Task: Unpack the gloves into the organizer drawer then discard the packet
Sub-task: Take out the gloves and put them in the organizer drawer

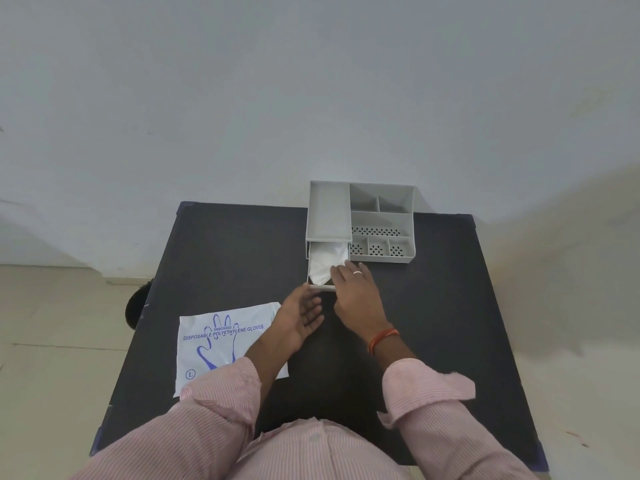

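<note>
A dark desk stands against a pale wall on a beige tiled floor. A black round thing shows beside the desk's left edge.

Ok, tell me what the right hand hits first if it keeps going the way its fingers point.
Probably the gloves in the open drawer: the right hand points there, fingertips already at their edge. Contact is unclear.
</note>
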